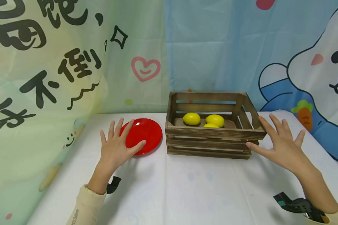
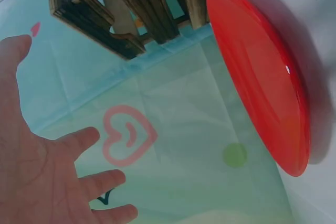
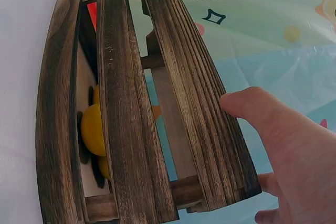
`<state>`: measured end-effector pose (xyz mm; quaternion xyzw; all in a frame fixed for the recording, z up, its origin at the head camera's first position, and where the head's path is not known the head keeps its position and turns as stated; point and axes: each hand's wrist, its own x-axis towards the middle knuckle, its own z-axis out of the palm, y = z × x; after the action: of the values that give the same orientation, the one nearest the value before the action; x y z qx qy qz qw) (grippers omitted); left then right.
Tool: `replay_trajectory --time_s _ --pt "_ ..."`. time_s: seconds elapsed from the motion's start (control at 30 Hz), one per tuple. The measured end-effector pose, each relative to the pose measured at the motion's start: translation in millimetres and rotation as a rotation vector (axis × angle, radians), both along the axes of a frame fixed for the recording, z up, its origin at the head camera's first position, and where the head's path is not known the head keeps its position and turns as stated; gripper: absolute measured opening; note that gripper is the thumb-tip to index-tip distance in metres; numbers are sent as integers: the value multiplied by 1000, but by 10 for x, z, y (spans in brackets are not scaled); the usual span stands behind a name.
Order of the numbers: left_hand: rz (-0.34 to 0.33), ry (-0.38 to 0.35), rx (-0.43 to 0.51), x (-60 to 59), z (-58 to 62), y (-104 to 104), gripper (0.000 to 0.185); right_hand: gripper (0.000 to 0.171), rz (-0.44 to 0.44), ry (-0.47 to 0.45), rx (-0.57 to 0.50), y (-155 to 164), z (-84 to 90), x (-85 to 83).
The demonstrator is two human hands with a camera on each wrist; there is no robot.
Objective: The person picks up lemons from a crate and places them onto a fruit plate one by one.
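Left hand [image 1: 115,150]: fingers spread wide, nothing held, positioned over near edge of red plate [image 1: 146,135]; contact cannot be told. Right hand [image 1: 281,145]: fingers splayed wide, nothing gripped, placed just beside right end of wooden crate [image 1: 211,143]. Three lemons [image 1: 192,118] seen inside crate. Plate located just left of crate on white worktop [image 1: 185,187].

The scene is being lit brightly and evenly, soft shadows are being cast beneath the crate [image 1: 211,143], and edges are perhaps being bent slightly.
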<state>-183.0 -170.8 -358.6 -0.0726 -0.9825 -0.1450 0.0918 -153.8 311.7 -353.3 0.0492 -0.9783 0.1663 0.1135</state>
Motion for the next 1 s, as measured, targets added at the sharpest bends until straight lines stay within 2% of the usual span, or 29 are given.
replay_trajectory --time_s 0.27,0.5,0.63,0.73,0.87,1.0 --pt "-22 32 32 -26 -42 15 81 104 9 17 -56 51 -79 0" --pt "-51 52 100 -59 -89 32 78 102 65 112 -175 143 -204 5" --pt "-71 87 140 -93 -128 48 76 94 150 199 -276 199 -277 -1" --pt "-87 104 167 -116 -155 64 74 90 242 279 -307 226 -348 -20" --pt "-98 101 199 -126 -178 85 73 74 350 410 -335 240 -469 -73" --pt "-114 108 260 -125 -183 102 70 72 418 500 -453 227 -579 -122"
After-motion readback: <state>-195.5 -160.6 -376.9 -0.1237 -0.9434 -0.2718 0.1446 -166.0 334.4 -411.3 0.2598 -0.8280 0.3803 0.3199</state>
